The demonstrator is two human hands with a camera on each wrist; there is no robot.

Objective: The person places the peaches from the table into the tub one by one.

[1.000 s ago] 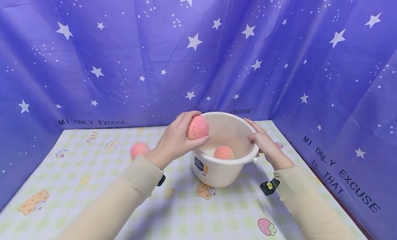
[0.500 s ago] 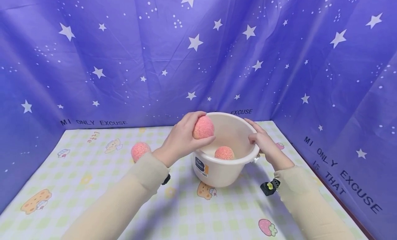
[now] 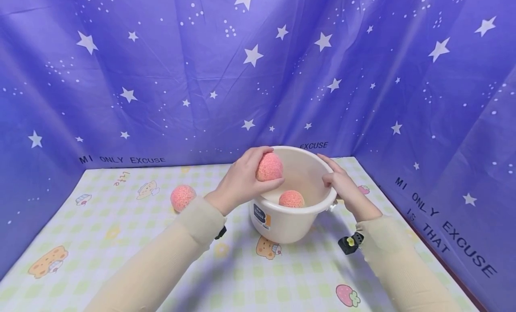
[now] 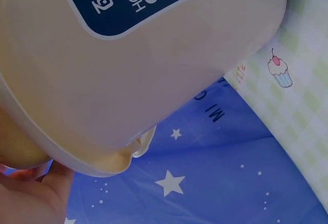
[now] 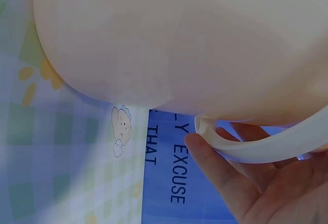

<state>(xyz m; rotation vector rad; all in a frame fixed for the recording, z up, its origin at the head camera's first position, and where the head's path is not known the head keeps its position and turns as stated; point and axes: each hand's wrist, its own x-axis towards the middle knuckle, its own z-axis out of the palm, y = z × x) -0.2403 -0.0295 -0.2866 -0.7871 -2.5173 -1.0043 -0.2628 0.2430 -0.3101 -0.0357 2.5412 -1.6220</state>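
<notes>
Change of state: the left hand point(image 3: 238, 182) has moved to the right, carrying its ball point(image 3: 270, 166) from the near-left rim further over the mouth of the bucket point(image 3: 282, 226). The bucket and the right hand point(image 3: 346, 186) hold the same position as before.

Left fingers: clamped on the ball, thumb on the near side, remaining fingers on the far side. Right fingers: clamped on the bucket's rim, with fingertips on the outer side at the handle point(image 5: 266, 152).

Effect on the work: the carried ball is judged to be nearly in position for release, but is not yet free of the grip. Whether it sits below rim level cannot be told. A second ball point(image 3: 291, 199) lies inside the bucket, below and nearer than the left fingertips. A third ball point(image 3: 183, 197) rests on the cloth point(image 3: 141, 240), to the left of the left fingers and just beside the sleeve.

Markings: the bucket's dark blue label point(image 4: 133, 1), below the left fingers, carries Chinese characters and white lettering, "HOT-S" and "GO", cut off at the frame edge; the brand cannot be confirmed. The curtain point(image 3: 161, 110), beyond the fingers of both hands, reads "MI ONLY EXCUSE" and, right of the right fingers, "IS THAT". The cloth bears "life", far left of the left fingers.
</notes>
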